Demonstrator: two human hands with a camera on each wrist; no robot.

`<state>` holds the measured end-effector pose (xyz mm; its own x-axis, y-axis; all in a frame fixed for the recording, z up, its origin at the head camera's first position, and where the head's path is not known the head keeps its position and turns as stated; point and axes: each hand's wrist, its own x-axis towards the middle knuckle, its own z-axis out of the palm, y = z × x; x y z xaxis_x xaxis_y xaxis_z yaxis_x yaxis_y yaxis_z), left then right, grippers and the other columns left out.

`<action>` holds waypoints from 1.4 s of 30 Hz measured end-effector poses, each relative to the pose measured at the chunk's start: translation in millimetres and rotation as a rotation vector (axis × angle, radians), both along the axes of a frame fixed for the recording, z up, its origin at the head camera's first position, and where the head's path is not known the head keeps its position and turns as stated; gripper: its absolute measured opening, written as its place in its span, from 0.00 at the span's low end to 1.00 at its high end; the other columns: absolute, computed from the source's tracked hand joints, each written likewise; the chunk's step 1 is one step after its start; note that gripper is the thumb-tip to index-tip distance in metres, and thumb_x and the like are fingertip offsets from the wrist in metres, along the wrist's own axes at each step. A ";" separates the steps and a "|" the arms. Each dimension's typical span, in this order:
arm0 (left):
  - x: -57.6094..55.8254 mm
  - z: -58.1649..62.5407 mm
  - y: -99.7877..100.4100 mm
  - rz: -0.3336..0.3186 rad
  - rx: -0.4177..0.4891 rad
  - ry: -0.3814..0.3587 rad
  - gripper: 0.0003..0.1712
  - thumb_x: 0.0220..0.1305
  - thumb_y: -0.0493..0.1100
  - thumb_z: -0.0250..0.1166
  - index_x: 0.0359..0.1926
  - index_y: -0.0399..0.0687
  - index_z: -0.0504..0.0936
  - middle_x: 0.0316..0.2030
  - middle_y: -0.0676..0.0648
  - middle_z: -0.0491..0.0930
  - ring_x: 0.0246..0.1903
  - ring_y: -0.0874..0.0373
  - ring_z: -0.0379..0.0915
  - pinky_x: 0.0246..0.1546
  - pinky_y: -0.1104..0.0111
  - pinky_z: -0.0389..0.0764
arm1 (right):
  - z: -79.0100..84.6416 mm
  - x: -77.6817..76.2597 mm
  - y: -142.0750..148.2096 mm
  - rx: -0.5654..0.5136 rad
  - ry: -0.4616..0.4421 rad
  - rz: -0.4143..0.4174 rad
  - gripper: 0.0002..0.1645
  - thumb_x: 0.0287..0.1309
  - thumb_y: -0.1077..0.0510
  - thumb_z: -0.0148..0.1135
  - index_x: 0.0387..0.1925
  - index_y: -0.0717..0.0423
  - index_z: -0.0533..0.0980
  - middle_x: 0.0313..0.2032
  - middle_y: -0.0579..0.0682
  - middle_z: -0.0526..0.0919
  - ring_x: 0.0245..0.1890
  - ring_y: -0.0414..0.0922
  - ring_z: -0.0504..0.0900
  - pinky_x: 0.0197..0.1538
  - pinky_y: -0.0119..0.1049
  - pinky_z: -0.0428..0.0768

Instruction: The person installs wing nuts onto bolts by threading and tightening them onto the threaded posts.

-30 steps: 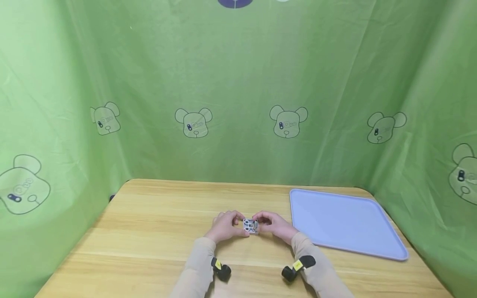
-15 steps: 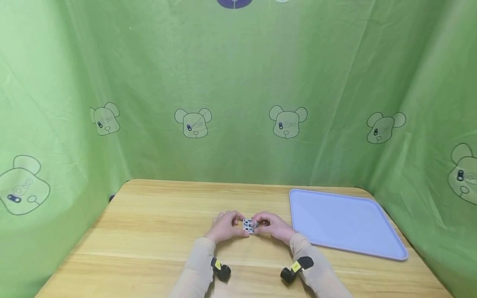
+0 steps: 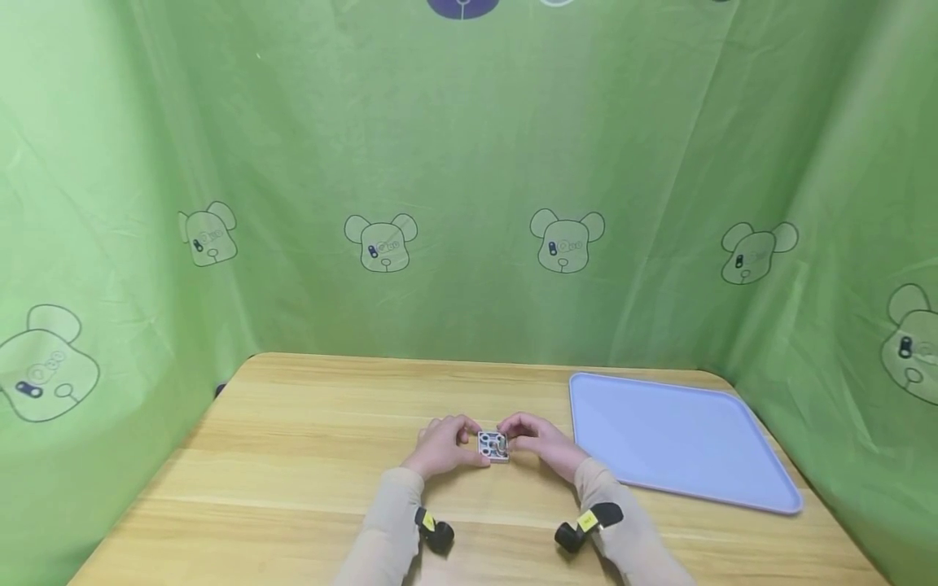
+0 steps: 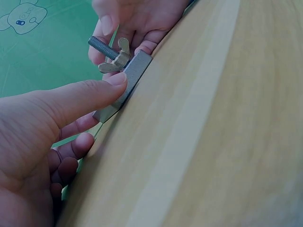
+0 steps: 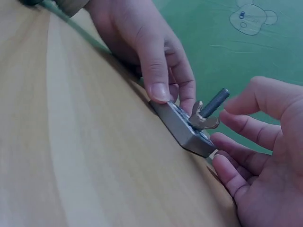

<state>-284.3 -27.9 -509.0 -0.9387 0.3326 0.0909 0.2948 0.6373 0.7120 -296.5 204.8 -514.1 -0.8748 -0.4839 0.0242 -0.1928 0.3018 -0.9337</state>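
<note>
A small square metal block (image 5: pixel 182 130) with holes in its top lies flat on the wooden table. From it rises a threaded bolt (image 5: pixel 217 101), slightly below whose tip sits a brass-toned wing nut (image 4: pixel 121 59), down close to the block's face. My left hand (image 3: pixel 440 449) pinches the block from its left side, thumb on the near edge and fingers on the far edge. At the block's right side is my right hand (image 3: pixel 542 443), its thumb and index finger spread apart beside the wing nut, gripping nothing. Its lower fingers are close to the block's edge; contact is unclear.
A pale lavender tray (image 3: pixel 674 435) lies on the right part of the wooden table (image 3: pixel 315 423). Green curtains (image 3: pixel 469 146) with bear drawings enclose the table at the back and sides. Black wrist cameras (image 3: pixel 438 535) are strapped over both sleeves.
Half a second ago my right fingertips were over the wing nut; now they are drawn back to the right and parted. My left hand and the block have stayed in place.
</note>
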 end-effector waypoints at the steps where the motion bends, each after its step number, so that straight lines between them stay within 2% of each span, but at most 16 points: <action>1: -0.1 -0.3 0.0 -0.001 0.000 0.000 0.30 0.42 0.57 0.78 0.48 0.54 0.81 0.33 0.52 0.77 0.34 0.59 0.62 0.44 0.63 0.59 | 0.3 -0.1 0.9 -0.013 -0.008 0.006 0.19 0.58 0.61 0.59 0.51 0.63 0.75 0.53 0.60 0.78 0.52 0.44 0.75 0.59 0.39 0.68; 8: -0.3 -1.6 0.1 0.004 0.004 0.005 0.30 0.42 0.57 0.78 0.48 0.54 0.81 0.32 0.53 0.76 0.34 0.59 0.62 0.44 0.63 0.59 | 2.0 -0.1 1.2 -0.041 -0.009 0.026 0.18 0.59 0.63 0.57 0.50 0.68 0.74 0.55 0.64 0.76 0.52 0.43 0.74 0.59 0.37 0.68; 14: -0.3 -1.7 -0.2 -0.002 0.000 0.010 0.30 0.42 0.57 0.78 0.48 0.54 0.81 0.33 0.53 0.76 0.34 0.59 0.62 0.43 0.63 0.59 | 1.2 2.2 -2.6 0.005 0.005 0.015 0.20 0.55 0.62 0.64 0.51 0.63 0.75 0.51 0.63 0.78 0.50 0.47 0.74 0.56 0.38 0.68; 21: 1.3 0.9 -0.5 -0.004 0.007 0.004 0.30 0.42 0.57 0.77 0.48 0.54 0.81 0.33 0.52 0.76 0.34 0.59 0.62 0.44 0.63 0.59 | 1.4 4.3 -6.3 0.009 0.019 0.020 0.19 0.51 0.64 0.67 0.48 0.63 0.77 0.51 0.63 0.78 0.45 0.46 0.74 0.49 0.32 0.71; 28: 0.6 1.1 -0.1 0.002 -0.001 -0.001 0.30 0.43 0.57 0.77 0.48 0.54 0.81 0.33 0.52 0.76 0.34 0.59 0.62 0.43 0.63 0.59 | 2.3 6.0 -8.9 0.054 0.057 -0.021 0.13 0.53 0.61 0.68 0.39 0.64 0.78 0.53 0.63 0.78 0.47 0.43 0.74 0.50 0.31 0.71; 34: 0.7 0.9 0.1 0.001 -0.002 0.004 0.30 0.42 0.57 0.78 0.47 0.54 0.81 0.32 0.52 0.76 0.34 0.59 0.62 0.43 0.63 0.59 | 2.3 7.2 -12.5 0.055 0.080 -0.049 0.13 0.53 0.61 0.69 0.37 0.65 0.77 0.52 0.63 0.78 0.47 0.45 0.75 0.50 0.33 0.72; 39: 0.1 -0.5 0.2 0.001 -0.006 0.010 0.30 0.42 0.58 0.78 0.47 0.54 0.81 0.32 0.52 0.76 0.34 0.59 0.62 0.42 0.63 0.59 | 1.2 8.1 -16.2 0.099 0.132 -0.083 0.14 0.49 0.59 0.71 0.33 0.62 0.75 0.50 0.60 0.80 0.46 0.43 0.75 0.49 0.31 0.72; 42: -0.3 -0.8 0.1 0.002 -0.008 0.015 0.30 0.42 0.58 0.78 0.47 0.54 0.81 0.32 0.52 0.76 0.34 0.59 0.62 0.42 0.63 0.59 | 1.0 7.1 -15.9 0.105 0.140 -0.064 0.16 0.49 0.58 0.72 0.34 0.62 0.75 0.48 0.60 0.79 0.43 0.43 0.74 0.47 0.31 0.71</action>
<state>-284.6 -27.8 -509.8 -0.9379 0.3315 0.1021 0.3039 0.6433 0.7028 -289.5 188.8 -513.1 -0.8955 -0.4338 0.0997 -0.2956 0.4121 -0.8618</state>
